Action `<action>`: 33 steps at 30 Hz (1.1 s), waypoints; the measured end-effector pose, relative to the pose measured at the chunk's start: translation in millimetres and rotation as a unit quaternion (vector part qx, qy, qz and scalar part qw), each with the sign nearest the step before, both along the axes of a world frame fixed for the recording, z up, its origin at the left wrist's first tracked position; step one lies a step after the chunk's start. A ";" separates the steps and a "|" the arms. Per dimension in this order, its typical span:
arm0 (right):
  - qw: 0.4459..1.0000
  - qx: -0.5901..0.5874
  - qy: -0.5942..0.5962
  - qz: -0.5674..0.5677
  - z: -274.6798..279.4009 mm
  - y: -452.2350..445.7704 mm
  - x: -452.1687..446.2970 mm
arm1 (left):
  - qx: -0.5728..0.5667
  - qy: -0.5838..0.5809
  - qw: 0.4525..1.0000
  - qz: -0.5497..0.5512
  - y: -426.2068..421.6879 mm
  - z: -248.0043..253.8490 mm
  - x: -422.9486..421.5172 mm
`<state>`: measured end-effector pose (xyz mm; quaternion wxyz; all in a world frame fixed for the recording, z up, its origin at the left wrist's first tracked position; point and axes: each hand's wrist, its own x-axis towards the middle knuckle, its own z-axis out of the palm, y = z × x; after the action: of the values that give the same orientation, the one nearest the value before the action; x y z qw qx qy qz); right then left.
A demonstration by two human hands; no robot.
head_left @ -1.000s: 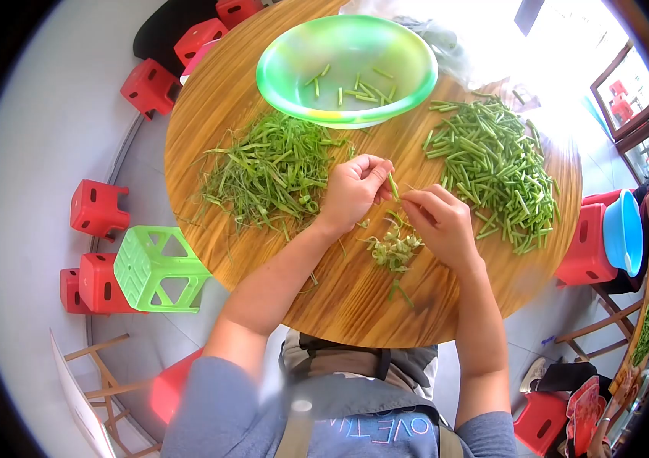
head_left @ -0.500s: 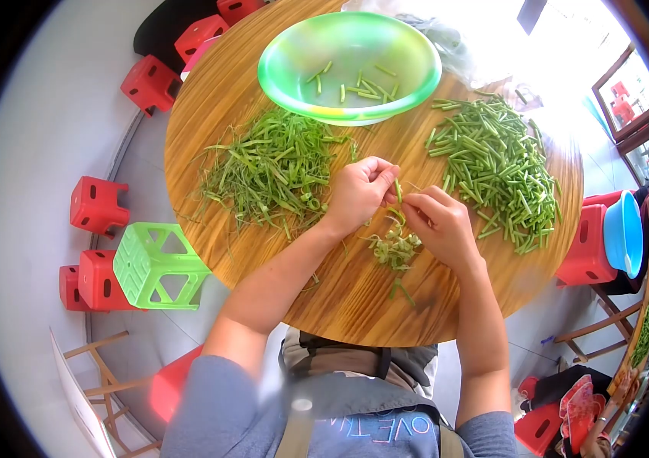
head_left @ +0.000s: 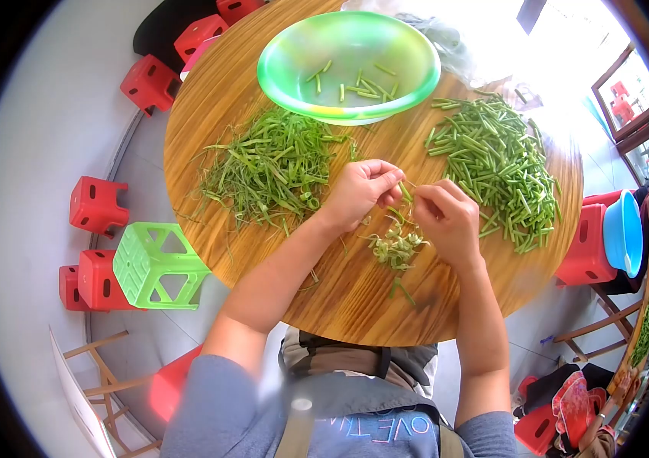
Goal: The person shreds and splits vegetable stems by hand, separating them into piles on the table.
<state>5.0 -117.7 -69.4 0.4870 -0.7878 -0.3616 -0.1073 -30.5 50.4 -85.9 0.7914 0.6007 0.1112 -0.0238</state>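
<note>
A short green stem piece (head_left: 405, 192) is pinched between the thumb and fingers of my left hand (head_left: 360, 192), over the middle of the wooden table (head_left: 340, 305). Close by on the right, the fingertips of my right hand (head_left: 447, 217) are closed on a thin pale strand (head_left: 411, 183) that runs toward the stem. Just below my hands lies a small heap of pale buds and scraps (head_left: 395, 248). A pile of stringy green leaves and peelings (head_left: 267, 172) is left of my left hand. Many cut green stems (head_left: 500, 168) are heaped to the right of my right hand.
A green-and-white plastic basin (head_left: 347, 114) with several stem pieces stands at the table's far side. Clear plastic bags (head_left: 447, 46) lie behind it. Red stools (head_left: 98, 204) and a green stool (head_left: 149, 267) are on the left; a blue basin (head_left: 622, 233) is at right.
My right hand has shifted slightly up and right, its fingers curling in more. The thin strand now stretches between my hands. My left hand has barely moved.
</note>
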 end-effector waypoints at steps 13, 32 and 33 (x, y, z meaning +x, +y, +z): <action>0.999 -0.024 -0.018 0.021 -6.6 -1.0 3.0 | 0.004 0.011 0.994 -0.109 -1.4 11.5 -5.0; 0.992 -0.026 0.115 0.054 6.4 -8.9 6.5 | -0.353 0.037 0.931 -0.088 22.6 -6.7 3.2; 0.992 -0.030 0.112 0.055 4.8 -8.8 6.9 | -0.352 0.034 0.931 -0.090 23.1 -7.1 3.7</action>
<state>11.9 -126.5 -64.6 0.5059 -0.7880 -0.3504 0.0189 -26.7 73.5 -92.9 0.9422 0.2901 0.0676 -0.1532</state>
